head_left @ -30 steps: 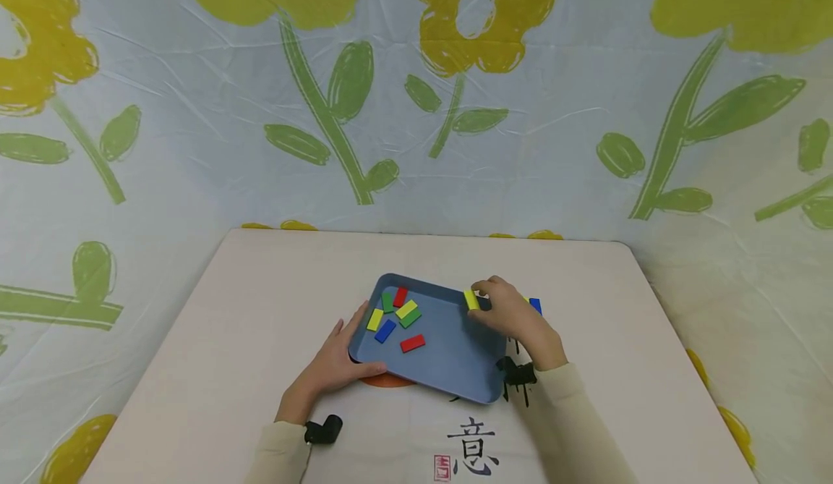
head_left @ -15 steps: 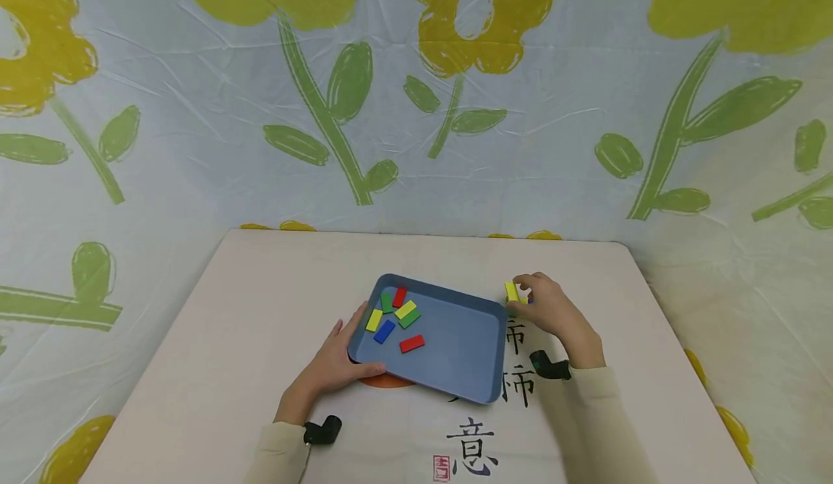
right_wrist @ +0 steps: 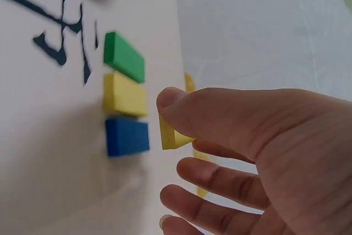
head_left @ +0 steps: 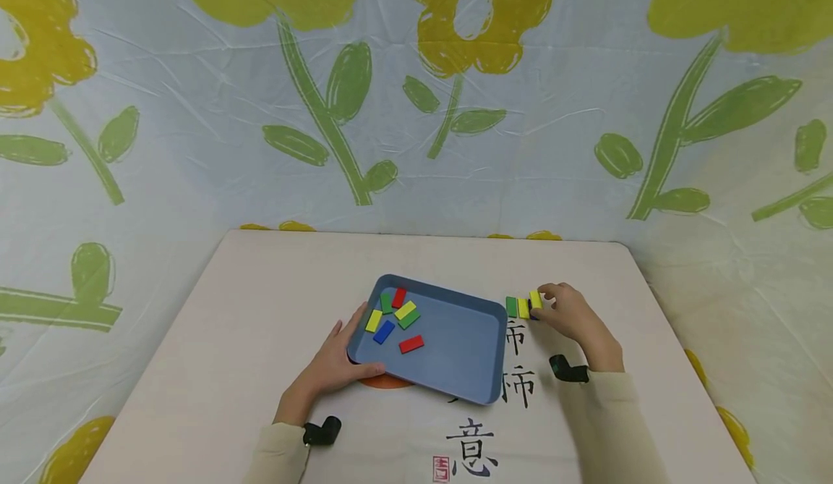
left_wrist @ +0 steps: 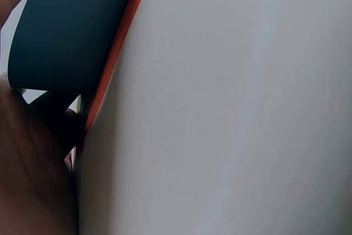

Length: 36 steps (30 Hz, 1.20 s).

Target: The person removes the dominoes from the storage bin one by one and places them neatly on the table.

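Note:
My left hand (head_left: 333, 362) holds the near-left corner of a blue-grey tray (head_left: 455, 357), thumb along its front rim and fingers against its left side. The left wrist view shows the palm close to the tray wall (left_wrist: 66, 31). Between thumb and fingers, my right hand (head_left: 575, 316) pinches a yellow block (right_wrist: 168, 131), right of the tray. Beneath and beside it, a green block (right_wrist: 125, 58), a second yellow block (right_wrist: 125, 94) and a blue block (right_wrist: 127, 137) stand in a row. In the head view, the held block and hand mostly cover the blue one.
Several loose blocks lie toward the left of the tray, among them a red block (head_left: 411, 344) and a blue block (head_left: 384, 331). The tray sits on a white cloth (head_left: 377, 440) with black characters and partly covers an orange shape (head_left: 387, 381).
My right hand has carried the yellow block rightward from above the tray, past the green and yellow blocks, to over the blue one. The left hand and tray have stayed put.

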Available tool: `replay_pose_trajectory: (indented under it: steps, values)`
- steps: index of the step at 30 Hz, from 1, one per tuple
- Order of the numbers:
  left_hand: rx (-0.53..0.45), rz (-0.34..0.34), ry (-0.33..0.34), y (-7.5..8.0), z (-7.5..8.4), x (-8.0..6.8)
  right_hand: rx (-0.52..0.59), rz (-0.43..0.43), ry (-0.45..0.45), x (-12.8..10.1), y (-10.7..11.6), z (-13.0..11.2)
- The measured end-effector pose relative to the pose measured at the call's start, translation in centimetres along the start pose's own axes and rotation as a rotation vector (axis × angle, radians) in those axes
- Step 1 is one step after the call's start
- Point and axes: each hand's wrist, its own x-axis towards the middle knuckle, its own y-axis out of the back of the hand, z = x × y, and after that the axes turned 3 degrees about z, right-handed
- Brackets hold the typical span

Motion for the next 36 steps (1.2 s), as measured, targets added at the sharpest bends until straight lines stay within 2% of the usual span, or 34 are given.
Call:
replay_pose_trajectory:
  steps: [5,17,36]
  values:
    - [0.001,0.000,0.002,0.0,0.0,0.0,-0.015,-0.014,-0.055,-0.1,-0.2,1.0]
    - [-0.012,-0.011,-0.003,0.1,0.2,-0.1,-0.024,-0.029,-0.101,0.2,-0.7,2.2]
    - [-0.004,-0.006,0.004,0.0,0.2,0.0,-0.031,-0.042,-0.114,0.7,-1.0,3.1]
